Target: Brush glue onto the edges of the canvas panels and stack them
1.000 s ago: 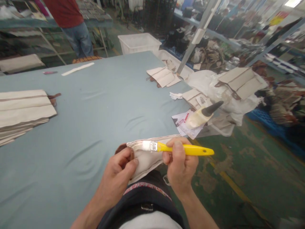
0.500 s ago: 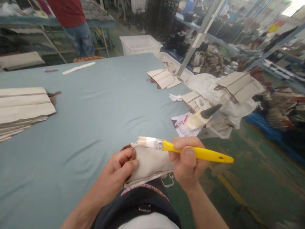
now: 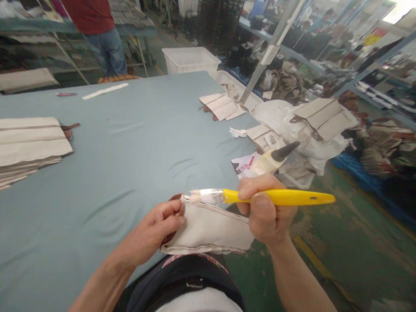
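My left hand [image 3: 162, 225] pinches the left end of a cream fabric piece [image 3: 211, 227] with dark seams and brown trim, held at the table's near edge. In my right hand [image 3: 268, 212] is a paintbrush [image 3: 279, 197] with a yellow handle, a metal ferrule and pale bristles pointing left. Its bristle tips are at the upper left corner of the fabric piece, close to my left fingers. Whether the tips press on the fabric is hard to tell. The fabric's right end is partly behind my right hand.
A blue-green covered table [image 3: 146, 143] spreads ahead. Stacked cream fabric pieces [image 3: 32, 138] lie left. To the right are a container with a black nozzle [image 3: 286, 151], more cream pieces [image 3: 221, 105] and a plastic bag [image 3: 273, 110]. A white bin [image 3: 190, 60] and a person in red [image 3: 92, 17] are beyond.
My right hand has moved slightly right, and the brush handle has swung up to nearly level. More of the fabric piece's right part shows. My left hand keeps its grip.
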`<state>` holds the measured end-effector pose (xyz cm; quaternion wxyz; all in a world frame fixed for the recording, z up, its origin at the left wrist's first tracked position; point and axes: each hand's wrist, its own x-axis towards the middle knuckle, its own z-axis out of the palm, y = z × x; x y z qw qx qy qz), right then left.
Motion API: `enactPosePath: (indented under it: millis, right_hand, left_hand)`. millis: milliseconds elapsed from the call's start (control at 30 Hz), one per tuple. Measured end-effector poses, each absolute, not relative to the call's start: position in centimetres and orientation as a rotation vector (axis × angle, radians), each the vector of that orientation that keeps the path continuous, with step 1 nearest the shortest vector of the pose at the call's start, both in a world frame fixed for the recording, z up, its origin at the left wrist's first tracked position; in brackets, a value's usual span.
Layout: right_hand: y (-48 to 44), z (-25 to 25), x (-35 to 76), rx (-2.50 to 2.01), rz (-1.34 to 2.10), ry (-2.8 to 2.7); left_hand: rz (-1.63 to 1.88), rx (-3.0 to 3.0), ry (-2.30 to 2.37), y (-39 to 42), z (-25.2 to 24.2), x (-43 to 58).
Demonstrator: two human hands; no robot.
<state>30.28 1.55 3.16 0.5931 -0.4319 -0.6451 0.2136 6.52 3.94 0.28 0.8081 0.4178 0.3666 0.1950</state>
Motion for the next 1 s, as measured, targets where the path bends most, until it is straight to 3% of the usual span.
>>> enactPosePath:
  millis: [167,467,800,1000]
  right_hand:
    - [2.6,3.2,29.7,-0.985,0.57,-1.721]
    - [0.4,1.6,30.5,-0.965,0.538,-1.368]
    - [1.3,0.5,29.3,-1.042,0.283,-1.664]
    - [0.6,-0.6,29.3,-1.212,0.265,-1.355]
  left_hand:
    - [0.344,0.887,0.824,3.7,-0.1,6.2]
    - [0.453,0.876,0.921,4.1,-0.1,6.6]
    - [0.515,0.841,1.04,4.2,-0.4,7.3]
    - [0.654,0.952,1.196,8.2,-4.9,5.4]
